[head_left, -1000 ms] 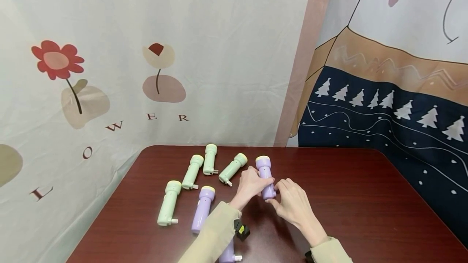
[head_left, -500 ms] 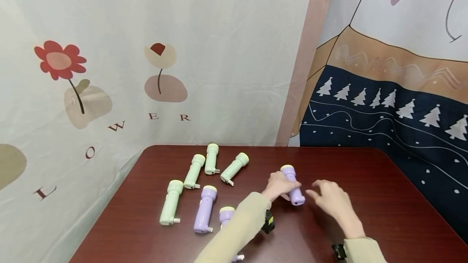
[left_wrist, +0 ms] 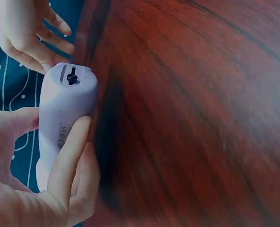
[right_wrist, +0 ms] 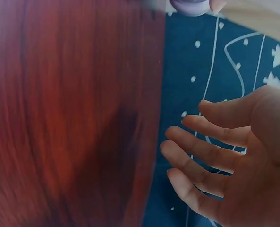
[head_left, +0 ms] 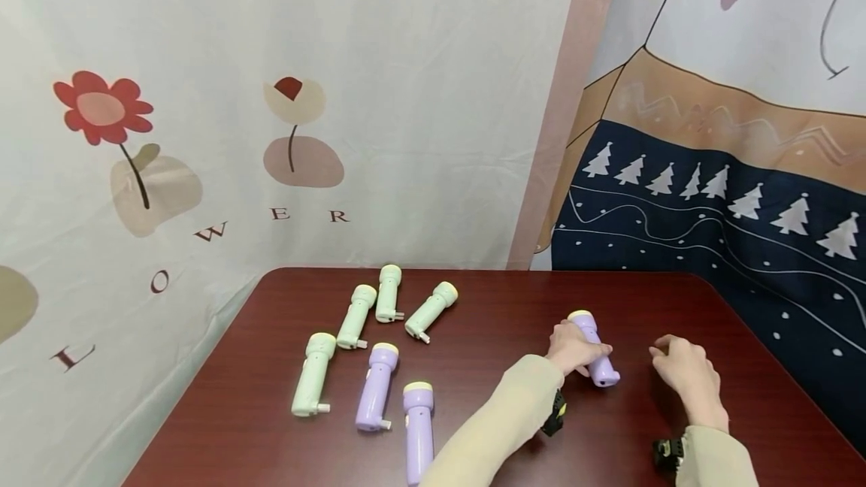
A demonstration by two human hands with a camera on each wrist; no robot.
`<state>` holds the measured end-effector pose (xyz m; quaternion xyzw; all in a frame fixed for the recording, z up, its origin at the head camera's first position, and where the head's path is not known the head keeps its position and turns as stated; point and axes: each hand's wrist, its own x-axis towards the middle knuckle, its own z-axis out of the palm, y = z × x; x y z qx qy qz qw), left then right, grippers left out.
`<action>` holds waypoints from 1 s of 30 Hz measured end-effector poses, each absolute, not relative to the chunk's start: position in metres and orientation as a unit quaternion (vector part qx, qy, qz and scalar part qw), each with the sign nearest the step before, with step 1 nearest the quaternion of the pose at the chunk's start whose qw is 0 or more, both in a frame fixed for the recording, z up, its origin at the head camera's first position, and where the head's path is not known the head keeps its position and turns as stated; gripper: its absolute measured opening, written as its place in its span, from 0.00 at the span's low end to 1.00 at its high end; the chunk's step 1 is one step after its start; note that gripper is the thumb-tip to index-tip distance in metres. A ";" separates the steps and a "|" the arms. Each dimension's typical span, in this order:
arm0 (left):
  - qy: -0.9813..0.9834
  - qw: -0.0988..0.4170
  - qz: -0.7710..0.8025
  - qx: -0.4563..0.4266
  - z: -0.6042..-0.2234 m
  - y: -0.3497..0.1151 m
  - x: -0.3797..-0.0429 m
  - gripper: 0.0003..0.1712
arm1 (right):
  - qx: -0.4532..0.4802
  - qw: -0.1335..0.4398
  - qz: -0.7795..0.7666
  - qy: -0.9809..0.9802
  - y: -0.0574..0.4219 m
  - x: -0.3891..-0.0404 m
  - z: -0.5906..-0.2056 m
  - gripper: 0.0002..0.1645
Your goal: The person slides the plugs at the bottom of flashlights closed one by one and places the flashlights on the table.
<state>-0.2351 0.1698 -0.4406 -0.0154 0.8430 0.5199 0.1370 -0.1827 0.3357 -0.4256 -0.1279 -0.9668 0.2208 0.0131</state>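
My left hand (head_left: 575, 348) grips a purple flashlight (head_left: 598, 358) on the right side of the table, its pale yellow head pointing away from me. In the left wrist view, thumb and fingers wrap the flashlight's body (left_wrist: 66, 111); the base end has a slot with a small black part inside, and no plug stands out from it. My right hand (head_left: 688, 378) is apart from it, further right, holding nothing. Its fingers are loosely bent in the right wrist view, where the palm (right_wrist: 253, 156) shows and only the flashlight's end (right_wrist: 191, 5) appears at the top.
On the table's left half lie two more purple flashlights (head_left: 376, 389) (head_left: 419, 434) and several green flashlights (head_left: 314, 376), most with a plug sticking out sideways at the base. The dark red wooden table (head_left: 676, 307) ends against a printed cloth (head_left: 419, 96).
My left hand has carried the purple flashlight to the right. The right hand has let go of its base end and moved away to the right. The flashlights on the left stay put.
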 end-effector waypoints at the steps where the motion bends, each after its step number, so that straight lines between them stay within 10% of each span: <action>1: 0.844 0.135 0.518 -0.016 -0.441 0.172 -0.235 0.31 | -0.129 0.012 0.221 -0.966 0.338 -0.183 -0.427 0.23; 30: 0.918 0.116 0.371 0.073 -0.441 0.140 -0.239 0.29 | -0.047 0.074 0.219 -0.972 0.286 -0.201 -0.435 0.24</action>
